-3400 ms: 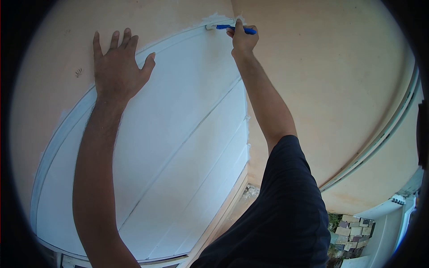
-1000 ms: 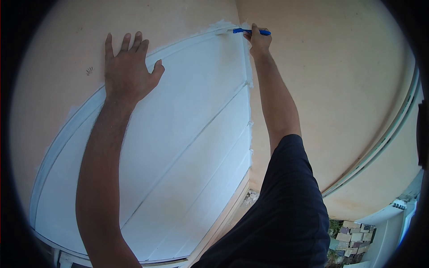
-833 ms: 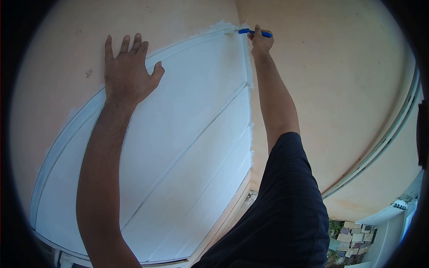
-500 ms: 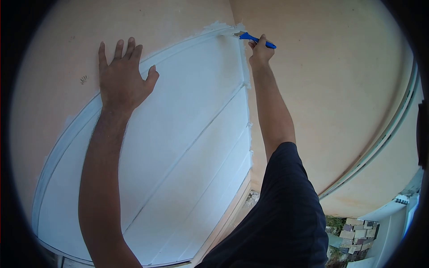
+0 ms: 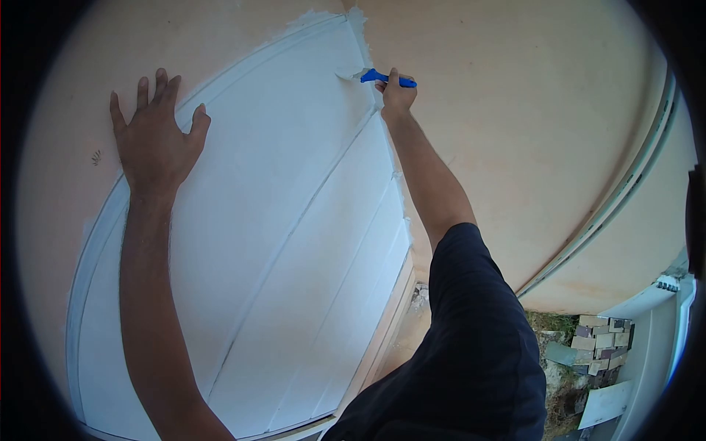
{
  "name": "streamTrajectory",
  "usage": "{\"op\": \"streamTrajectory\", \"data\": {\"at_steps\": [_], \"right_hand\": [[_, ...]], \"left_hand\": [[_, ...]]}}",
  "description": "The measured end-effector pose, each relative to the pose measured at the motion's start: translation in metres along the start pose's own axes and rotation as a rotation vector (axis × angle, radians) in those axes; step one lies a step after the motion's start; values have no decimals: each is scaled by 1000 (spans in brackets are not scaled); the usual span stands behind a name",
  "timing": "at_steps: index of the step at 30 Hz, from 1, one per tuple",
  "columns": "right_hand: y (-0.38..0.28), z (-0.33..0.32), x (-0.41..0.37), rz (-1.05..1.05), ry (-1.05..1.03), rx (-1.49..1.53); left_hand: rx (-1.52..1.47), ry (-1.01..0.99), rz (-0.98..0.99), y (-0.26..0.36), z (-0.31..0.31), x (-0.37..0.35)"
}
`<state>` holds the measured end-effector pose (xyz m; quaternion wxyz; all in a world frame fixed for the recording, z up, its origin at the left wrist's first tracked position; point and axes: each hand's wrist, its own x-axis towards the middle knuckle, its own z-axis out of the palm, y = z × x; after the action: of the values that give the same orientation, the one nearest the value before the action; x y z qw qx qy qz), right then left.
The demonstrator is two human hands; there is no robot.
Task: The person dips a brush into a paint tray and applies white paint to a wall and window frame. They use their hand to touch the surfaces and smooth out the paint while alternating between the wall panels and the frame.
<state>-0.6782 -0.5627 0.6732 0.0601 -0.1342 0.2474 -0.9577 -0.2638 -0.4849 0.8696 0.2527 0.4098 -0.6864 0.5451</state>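
My right hand (image 5: 398, 90) is closed around the blue handle of a brush (image 5: 390, 78). The bristles, with white paint on them, rest against the white panelled surface (image 5: 294, 147) near its right edge, below the top corner. My left hand (image 5: 158, 143) lies flat with fingers spread, over the beige wall (image 5: 73, 110) and the white border strip (image 5: 99, 228) of the panel. It holds nothing. White smears run along the panel's top and right edges.
Another beige wall (image 5: 515, 132) meets the panel at the right, with a long curved-looking pipe or strip (image 5: 603, 213) on it. Stacked flat tiles (image 5: 603, 342) and a pale board (image 5: 604, 404) lie on the ground at lower right.
My right hand has brought the brush down from the top corner along the panel's right edge, bristles now further onto the white surface. The view has shifted; my left hand remains spread.
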Motion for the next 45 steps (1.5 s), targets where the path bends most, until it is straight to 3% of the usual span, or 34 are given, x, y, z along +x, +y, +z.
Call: {"op": "streamTrajectory", "data": {"at_steps": [8,13,17,19,26,36,40,45], "right_hand": [[13,-50,-17,-40,-15,-211],[19,-72,-11,-182,-23,-608],[26,-70,-2,-196,-56,-663],[24,-57,1,-126,-70,-605],[-17,27,17,-175,-67,-509],[-78,140,46,-160,-52,-320],[-97,158,48,-79,-24,-129],[-78,135,56,87,98,135]], "left_hand": [[14,40,22,-3,6,1],[-29,85,28,-5,14,1],[-68,114,28,-6,20,1],[-33,128,39,-4,18,0],[3,120,-1,20,17,2],[1,64,25,-2,10,2],[-40,26,19,-5,3,3],[-95,24,17,-6,3,4]]}}
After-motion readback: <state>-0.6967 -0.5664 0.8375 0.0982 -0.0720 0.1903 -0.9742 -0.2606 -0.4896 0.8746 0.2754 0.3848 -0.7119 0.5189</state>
